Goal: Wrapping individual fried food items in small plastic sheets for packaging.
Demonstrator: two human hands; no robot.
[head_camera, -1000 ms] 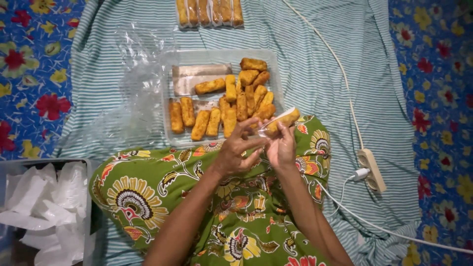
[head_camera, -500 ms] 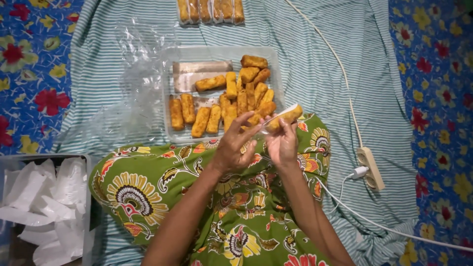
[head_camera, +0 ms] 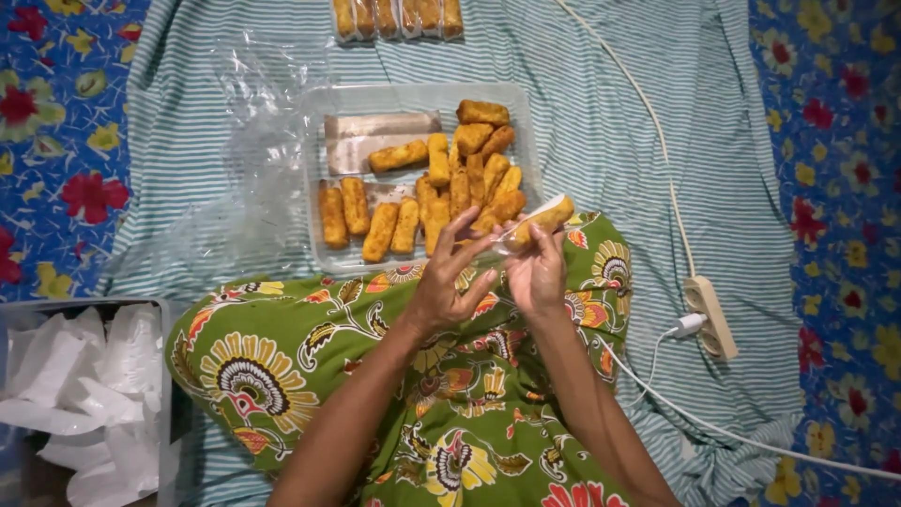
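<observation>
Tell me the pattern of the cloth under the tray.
Thin teal and white stripes on the cloth under the tray, best seen in the head view.

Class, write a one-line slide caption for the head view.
Both hands, left hand and right hand, slip a fried roll into a clear sleeve above the tray.

**Striped cloth over flowered bedding**

Spread flat: teal-striped cloth point(head_camera: 601, 103) on blue floral sheet point(head_camera: 826, 141). Laid directly upon it: clear tray point(head_camera: 319, 103) of fried sticks point(head_camera: 441, 192), crumpled plastic film point(head_camera: 235, 178), wrapped sticks point(head_camera: 399, 17), power strip point(head_camera: 710, 314), white cable point(head_camera: 648, 122).
</observation>
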